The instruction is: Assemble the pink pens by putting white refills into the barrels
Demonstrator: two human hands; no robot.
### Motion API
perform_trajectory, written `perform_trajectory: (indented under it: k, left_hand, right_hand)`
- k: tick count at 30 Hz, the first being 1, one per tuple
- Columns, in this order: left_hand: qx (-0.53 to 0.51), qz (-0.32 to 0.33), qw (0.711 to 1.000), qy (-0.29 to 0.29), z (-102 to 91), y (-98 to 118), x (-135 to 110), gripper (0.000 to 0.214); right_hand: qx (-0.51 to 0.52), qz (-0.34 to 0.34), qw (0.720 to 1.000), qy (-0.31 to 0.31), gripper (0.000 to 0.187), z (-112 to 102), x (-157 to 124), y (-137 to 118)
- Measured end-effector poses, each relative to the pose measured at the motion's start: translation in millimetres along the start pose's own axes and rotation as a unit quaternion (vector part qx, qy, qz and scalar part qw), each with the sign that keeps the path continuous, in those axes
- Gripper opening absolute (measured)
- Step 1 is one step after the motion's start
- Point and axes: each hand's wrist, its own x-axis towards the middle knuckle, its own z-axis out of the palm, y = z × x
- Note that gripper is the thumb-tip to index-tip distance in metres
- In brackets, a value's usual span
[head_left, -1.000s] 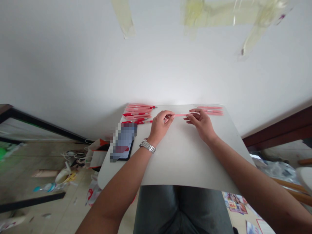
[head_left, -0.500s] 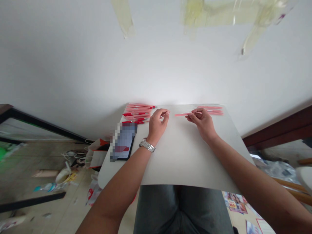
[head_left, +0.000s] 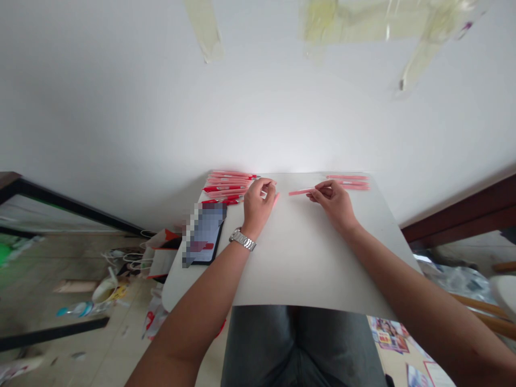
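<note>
My right hand (head_left: pixel 332 203) pinches a pink pen barrel (head_left: pixel 300 191) that points left over the white table (head_left: pixel 306 258). My left hand (head_left: pixel 258 204), with a metal watch at the wrist, is closed on a small pink pen piece (head_left: pixel 276 199) near the red and pink pens (head_left: pixel 228 188) piled at the table's far left. A few pink barrels (head_left: pixel 349 181) lie at the far right, just beyond my right hand.
A dark phone (head_left: pixel 205 234) lies on the table's left edge. A white wall rises right behind the table. Bags, cables and a cup litter the floor at the left. Printed papers lie on the floor at the right, beside a wooden frame.
My hands held the pink pen together, then drew apart. The left hand went left toward the pen pile with a small piece; the right hand kept the barrel.
</note>
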Motion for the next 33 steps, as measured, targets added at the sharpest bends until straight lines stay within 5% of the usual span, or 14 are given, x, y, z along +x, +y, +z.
perform_trajectory:
  k: [33]
  left_hand:
    - [-0.002,0.003,1.000,-0.003,1.0,-1.8,-0.1,0.014]
  right_hand:
    - [-0.030,-0.021,0.999,0.010,0.050,-2.6,0.7,0.4]
